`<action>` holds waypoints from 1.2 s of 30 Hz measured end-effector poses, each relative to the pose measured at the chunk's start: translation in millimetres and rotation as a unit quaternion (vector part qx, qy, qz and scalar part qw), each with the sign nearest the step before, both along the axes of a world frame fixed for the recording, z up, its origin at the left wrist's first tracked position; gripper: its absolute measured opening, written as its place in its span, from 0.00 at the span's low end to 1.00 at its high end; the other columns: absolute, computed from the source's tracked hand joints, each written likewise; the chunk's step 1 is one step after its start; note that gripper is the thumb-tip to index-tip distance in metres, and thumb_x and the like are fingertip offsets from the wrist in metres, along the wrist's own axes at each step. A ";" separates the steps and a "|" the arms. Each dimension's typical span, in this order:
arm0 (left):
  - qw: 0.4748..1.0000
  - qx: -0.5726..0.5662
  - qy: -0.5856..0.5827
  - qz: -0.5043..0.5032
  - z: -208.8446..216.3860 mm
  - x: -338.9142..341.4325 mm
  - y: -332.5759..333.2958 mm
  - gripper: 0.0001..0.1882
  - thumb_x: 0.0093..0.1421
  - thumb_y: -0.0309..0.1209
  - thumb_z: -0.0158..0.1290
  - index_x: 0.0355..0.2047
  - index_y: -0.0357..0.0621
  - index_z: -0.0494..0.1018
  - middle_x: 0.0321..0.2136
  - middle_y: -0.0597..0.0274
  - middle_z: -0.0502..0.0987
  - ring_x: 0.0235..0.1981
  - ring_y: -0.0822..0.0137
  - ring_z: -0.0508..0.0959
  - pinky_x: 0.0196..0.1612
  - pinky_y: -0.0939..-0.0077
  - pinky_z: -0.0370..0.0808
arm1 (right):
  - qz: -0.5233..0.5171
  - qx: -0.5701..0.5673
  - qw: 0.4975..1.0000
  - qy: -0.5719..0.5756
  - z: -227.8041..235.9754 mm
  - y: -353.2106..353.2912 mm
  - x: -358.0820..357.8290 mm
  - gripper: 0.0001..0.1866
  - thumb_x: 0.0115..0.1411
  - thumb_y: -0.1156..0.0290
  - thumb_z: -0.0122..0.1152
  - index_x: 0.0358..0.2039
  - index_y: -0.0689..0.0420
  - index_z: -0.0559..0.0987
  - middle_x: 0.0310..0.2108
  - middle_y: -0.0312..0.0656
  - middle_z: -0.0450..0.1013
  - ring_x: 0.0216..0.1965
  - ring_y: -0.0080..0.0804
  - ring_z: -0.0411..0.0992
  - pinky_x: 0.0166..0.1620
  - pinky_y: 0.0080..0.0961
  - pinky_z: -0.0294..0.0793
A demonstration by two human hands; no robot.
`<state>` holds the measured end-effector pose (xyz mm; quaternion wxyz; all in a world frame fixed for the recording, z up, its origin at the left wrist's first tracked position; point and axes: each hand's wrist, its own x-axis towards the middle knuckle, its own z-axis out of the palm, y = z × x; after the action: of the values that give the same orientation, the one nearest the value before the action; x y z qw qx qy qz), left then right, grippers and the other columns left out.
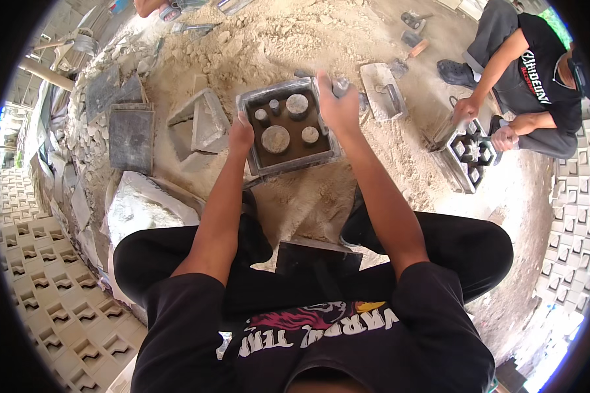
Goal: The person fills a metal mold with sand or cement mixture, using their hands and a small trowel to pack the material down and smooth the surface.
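Note:
A square dark-framed mould [284,169] is tilted in front of me above the sandy ground. Inside it stand several round pegs of different sizes, tops dusted pale, over a brown floor. My left hand [241,134] is closed on the frame's left side. On the opposite side, my right hand [339,108] grips the frame near its far right corner; part of its fingers is hidden. A trowel-like float [391,98] with a handle lies on a pale dusty board [375,77] just right of my right hand.
A co-worker [537,72] sits at the right, both hands on a hexagonal mould [469,154]. Broken pale slabs [206,121] and a dark square plate [131,139] lie to my left. A whitish sack [144,206] is by my left knee. Hand tools [414,42] rest farther off.

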<state>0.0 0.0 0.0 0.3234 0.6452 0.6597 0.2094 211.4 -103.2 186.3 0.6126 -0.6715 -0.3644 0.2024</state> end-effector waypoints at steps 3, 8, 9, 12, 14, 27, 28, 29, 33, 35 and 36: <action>0.997 -0.047 0.051 -0.032 -16.7 2.2 -10.5 0.35 0.69 0.52 0.27 0.52 0.32 0.70 0.48 0.33 0.74 0.54 0.38 0.72 0.57 0.49 0.66 | -0.010 0.001 0.999 -0.039 -26.2 -18.2 1.9 0.26 0.62 0.59 0.58 0.16 0.68 0.74 0.11 0.47 0.69 0.15 0.37 0.70 0.25 0.36 0.66; 0.979 -0.065 0.163 -0.101 28.8 -5.0 42.5 0.32 0.69 0.49 0.33 0.53 0.29 0.68 0.47 0.31 0.74 0.54 0.38 0.71 0.58 0.49 0.65 | -0.059 0.102 0.992 -0.043 -1.8 -22.0 -11.0 0.22 0.63 0.61 0.59 0.18 0.65 0.75 0.15 0.34 0.69 0.21 0.17 0.66 0.23 0.28 0.62; 0.981 -0.063 0.155 -0.102 26.7 -7.7 37.0 0.32 0.68 0.49 0.34 0.53 0.29 0.68 0.47 0.31 0.73 0.54 0.38 0.71 0.58 0.50 0.65 | -0.094 0.158 0.982 -0.036 -3.2 -27.8 -16.1 0.23 0.63 0.61 0.59 0.17 0.65 0.74 0.15 0.33 0.68 0.21 0.17 0.65 0.22 0.28 0.61; 0.998 0.009 0.047 -0.039 20.4 -5.8 36.2 0.30 0.68 0.48 0.34 0.51 0.30 0.68 0.46 0.30 0.74 0.52 0.36 0.72 0.56 0.48 0.65 | 0.022 0.049 0.998 -0.021 -33.5 -24.6 -3.8 0.23 0.64 0.65 0.57 0.14 0.63 0.73 0.10 0.34 0.65 0.17 0.17 0.63 0.21 0.29 0.60; 1.000 0.017 0.000 0.026 14.9 16.3 12.7 0.29 0.69 0.48 0.34 0.49 0.31 0.68 0.45 0.29 0.74 0.50 0.35 0.72 0.55 0.46 0.66 | 0.042 0.014 0.999 0.003 -31.1 -11.7 6.5 0.20 0.65 0.67 0.56 0.17 0.63 0.74 0.12 0.33 0.67 0.18 0.16 0.63 0.21 0.27 0.59; 0.997 0.034 0.025 0.067 17.2 24.4 30.7 0.24 0.69 0.45 0.32 0.46 0.36 0.68 0.43 0.33 0.75 0.46 0.35 0.73 0.49 0.45 0.68 | 0.055 0.052 0.992 0.098 -41.0 27.5 16.4 0.21 0.67 0.64 0.54 0.16 0.56 0.70 0.15 0.28 0.62 0.19 0.16 0.58 0.22 0.20 0.56; 0.997 0.049 0.033 0.048 18.4 25.6 38.1 0.24 0.69 0.45 0.32 0.46 0.37 0.68 0.43 0.34 0.75 0.46 0.35 0.74 0.49 0.45 0.68 | 0.071 0.047 0.995 0.043 -48.8 36.7 13.5 0.21 0.68 0.63 0.54 0.16 0.53 0.68 0.13 0.26 0.59 0.17 0.15 0.55 0.21 0.20 0.53; 0.996 0.081 0.014 0.045 18.7 27.5 42.3 0.23 0.69 0.44 0.32 0.46 0.37 0.69 0.43 0.34 0.75 0.46 0.36 0.74 0.49 0.46 0.68 | 0.075 0.026 0.996 0.051 -51.9 41.7 18.5 0.22 0.68 0.63 0.53 0.16 0.52 0.67 0.13 0.26 0.57 0.15 0.15 0.53 0.20 0.20 0.51; 0.994 0.104 0.002 0.033 17.8 24.5 51.0 0.22 0.69 0.43 0.33 0.44 0.38 0.70 0.41 0.36 0.76 0.45 0.36 0.74 0.48 0.45 0.68 | 0.034 0.045 0.986 0.155 -12.8 59.7 11.4 0.24 0.69 0.62 0.52 0.14 0.50 0.64 0.11 0.25 0.56 0.14 0.13 0.52 0.18 0.18 0.49; 0.997 0.077 0.014 0.023 11.1 26.3 53.4 0.21 0.69 0.43 0.34 0.43 0.38 0.70 0.40 0.36 0.76 0.43 0.36 0.74 0.46 0.44 0.68 | 0.047 0.037 0.989 0.132 -24.8 64.1 12.2 0.24 0.69 0.64 0.51 0.14 0.50 0.61 0.11 0.25 0.54 0.13 0.13 0.50 0.18 0.19 0.47; 0.997 0.071 0.017 0.019 10.4 27.2 54.7 0.21 0.69 0.43 0.34 0.42 0.38 0.70 0.39 0.36 0.76 0.43 0.35 0.74 0.46 0.44 0.68 | 0.055 0.034 0.990 0.125 -36.3 66.6 9.3 0.24 0.70 0.64 0.50 0.14 0.50 0.61 0.11 0.25 0.53 0.13 0.13 0.49 0.18 0.20 0.46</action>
<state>27.2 54.7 10.4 0.2614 0.6578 0.6605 0.2506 220.7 -36.6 149.9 0.6637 -0.5988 -0.3281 0.3056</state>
